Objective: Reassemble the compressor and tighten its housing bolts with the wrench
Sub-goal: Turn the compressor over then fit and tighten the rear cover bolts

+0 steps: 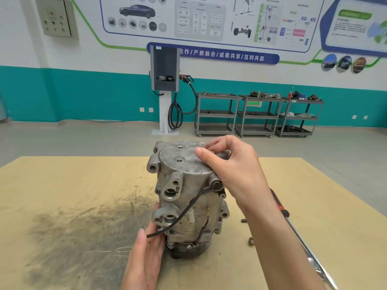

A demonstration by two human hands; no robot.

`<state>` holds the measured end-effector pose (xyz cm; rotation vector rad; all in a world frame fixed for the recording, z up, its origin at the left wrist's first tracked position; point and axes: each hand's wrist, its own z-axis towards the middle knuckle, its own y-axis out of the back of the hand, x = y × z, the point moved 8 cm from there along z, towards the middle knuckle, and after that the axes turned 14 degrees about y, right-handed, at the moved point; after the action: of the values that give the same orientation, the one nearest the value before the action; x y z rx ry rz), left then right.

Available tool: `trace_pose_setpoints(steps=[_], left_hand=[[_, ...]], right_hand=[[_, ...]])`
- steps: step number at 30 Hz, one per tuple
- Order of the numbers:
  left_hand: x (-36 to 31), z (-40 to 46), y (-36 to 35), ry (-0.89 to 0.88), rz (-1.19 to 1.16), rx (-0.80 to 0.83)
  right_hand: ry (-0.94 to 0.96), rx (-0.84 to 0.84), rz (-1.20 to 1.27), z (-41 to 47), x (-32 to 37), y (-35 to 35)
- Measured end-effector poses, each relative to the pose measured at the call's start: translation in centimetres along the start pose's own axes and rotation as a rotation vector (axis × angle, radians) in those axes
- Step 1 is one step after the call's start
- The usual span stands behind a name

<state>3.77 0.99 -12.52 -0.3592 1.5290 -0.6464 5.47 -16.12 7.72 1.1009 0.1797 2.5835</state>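
The compressor stands upright mid-worktop — cast metal, surely heavy and stiff, best held by the body, not by its thin black wire. The left hand lies flat against its base, fingers straight; the right hand pinches something small at its top rim. Right of it lie a bolt and the wrench. Its faded label cannot be read.

A tan, scuffed wooden tabletop with a dark greasy smear carries an upright grey cast-metal compressor. Right of the compressor lie a small dark bolt, a hex-headed bolt nearer the viewer, and a long red-handled steel wrench beyond them.
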Motion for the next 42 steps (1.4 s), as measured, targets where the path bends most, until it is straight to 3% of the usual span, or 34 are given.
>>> trace_pose_setpoints(steps=[2,7,13,21,28,35,42], left_hand=[[0.0,0.0,0.1,0.014,-0.008,-0.007],[0.2,0.2,0.5,0.042,-0.031,-0.024],[0.0,0.3,0.4,0.059,0.007,-0.047],[0.0,0.1,0.4,0.053,0.048,-0.051],[-0.3,0.4,0.6,0.029,0.034,-0.041],[-0.3,0.0,0.4,0.023,0.008,-0.035],[-0.5,-0.2,0.1,0.007,-0.009,-0.027]], right_hand=[[0.003,-0.008,-0.039,0.0,0.1,0.2],[0.036,0.218,0.151,-0.3,0.2,0.2],[0.001,0.096,0.168,0.0,-0.5,0.4],[0.065,0.268,0.180,-0.1,0.6,0.1],[0.012,0.031,-0.086,-0.1,0.4,0.3],[0.066,0.266,0.110,-0.2,0.8,0.2],[0.031,0.188,0.041,0.0,0.5,-0.2]])
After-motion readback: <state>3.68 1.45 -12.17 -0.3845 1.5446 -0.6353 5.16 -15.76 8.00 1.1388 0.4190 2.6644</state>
